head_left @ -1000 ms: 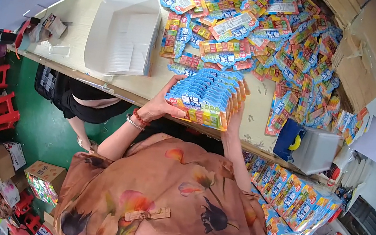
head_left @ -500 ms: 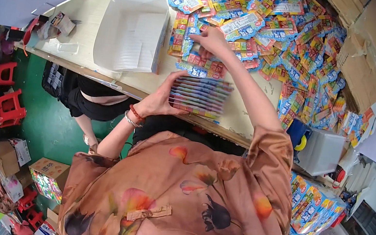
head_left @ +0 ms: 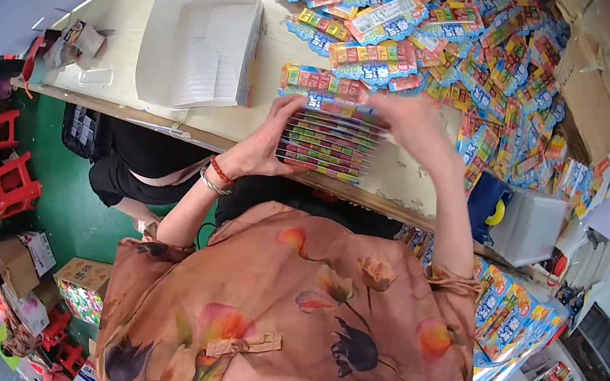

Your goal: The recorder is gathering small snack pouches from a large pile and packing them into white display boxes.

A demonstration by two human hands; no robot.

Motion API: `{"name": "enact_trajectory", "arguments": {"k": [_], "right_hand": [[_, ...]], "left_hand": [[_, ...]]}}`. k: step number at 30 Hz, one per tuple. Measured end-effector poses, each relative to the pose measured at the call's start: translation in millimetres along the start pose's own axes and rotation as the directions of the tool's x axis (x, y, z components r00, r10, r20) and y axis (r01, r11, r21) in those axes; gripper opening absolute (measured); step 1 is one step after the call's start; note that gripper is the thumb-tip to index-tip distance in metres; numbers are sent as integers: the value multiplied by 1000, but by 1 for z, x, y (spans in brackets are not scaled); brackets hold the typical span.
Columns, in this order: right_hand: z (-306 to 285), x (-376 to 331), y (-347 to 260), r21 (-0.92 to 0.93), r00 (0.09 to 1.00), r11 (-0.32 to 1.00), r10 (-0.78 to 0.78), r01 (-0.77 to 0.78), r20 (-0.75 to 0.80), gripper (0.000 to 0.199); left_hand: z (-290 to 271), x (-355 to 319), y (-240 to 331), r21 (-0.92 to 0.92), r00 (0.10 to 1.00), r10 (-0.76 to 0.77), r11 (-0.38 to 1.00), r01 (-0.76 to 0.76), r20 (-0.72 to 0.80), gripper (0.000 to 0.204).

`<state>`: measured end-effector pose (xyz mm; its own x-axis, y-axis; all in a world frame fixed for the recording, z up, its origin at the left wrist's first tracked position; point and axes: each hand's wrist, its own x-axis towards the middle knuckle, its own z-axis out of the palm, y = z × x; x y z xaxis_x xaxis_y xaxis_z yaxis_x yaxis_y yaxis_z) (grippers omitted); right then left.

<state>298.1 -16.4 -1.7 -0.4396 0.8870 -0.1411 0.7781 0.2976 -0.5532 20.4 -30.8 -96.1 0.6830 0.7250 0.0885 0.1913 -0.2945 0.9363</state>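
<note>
Both hands clamp a stack of packets point(head_left: 326, 144): left hand point(head_left: 262, 145) grips its left edge, right hand point(head_left: 416, 126) its top. Loose packets point(head_left: 455, 47) heaped beyond; white box point(head_left: 198, 50) left, cardboard box point(head_left: 592, 92) far right.

Stack of packets point(head_left: 326, 144): glossy printed card with clear plastic fronts, catching light at the edges. Loose packets point(head_left: 455, 47) heaped on the table: same shiny finish. Table point(head_left: 253, 114): pale, matt top, scuffed and speckled near the front edge. Open box point(head_left: 196, 46): plain white cardboard, matt, smooth. Carton point(head_left: 596, 93) at far right: brown corrugated cardboard, rough, dull. Bangle point(head_left: 209, 183) on left wrist looks like polished metal; the band beside it is a red cord or beads, cannot tell which. Blouse point(head_left: 301, 317): thin woven cloth, soft sheen, floral print. Stools point(head_left: 12, 176): red moulded plastic, semi-gloss. Floor point(head_left: 70, 209): green, smooth, painted look.
</note>
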Motion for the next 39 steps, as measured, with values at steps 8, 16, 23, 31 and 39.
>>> {"name": "enact_trajectory", "arguments": {"k": [8,16,23,31,39], "right_hand": [[74,-34,40,848,953,514,301,-131,-35,43],[121,-59,-15,853,778,460,429,248,-458,90],[123,-68,-6,813,768,521,398,260,-501,84],[117,-85,28,919,881,304,319,253,-348,76],[109,-90,40,948,915,284,328,141,-234,77]], "left_hand": [[9,23,12,-155,997,25,988,-13,79,140],[20,22,16,-93,997,-29,995,35,68,135],[25,27,7,-78,996,9,997,-2,88,137],[24,22,3,76,993,28,996,-36,113,137],[25,21,3,83,992,36,995,-46,119,136]]}}
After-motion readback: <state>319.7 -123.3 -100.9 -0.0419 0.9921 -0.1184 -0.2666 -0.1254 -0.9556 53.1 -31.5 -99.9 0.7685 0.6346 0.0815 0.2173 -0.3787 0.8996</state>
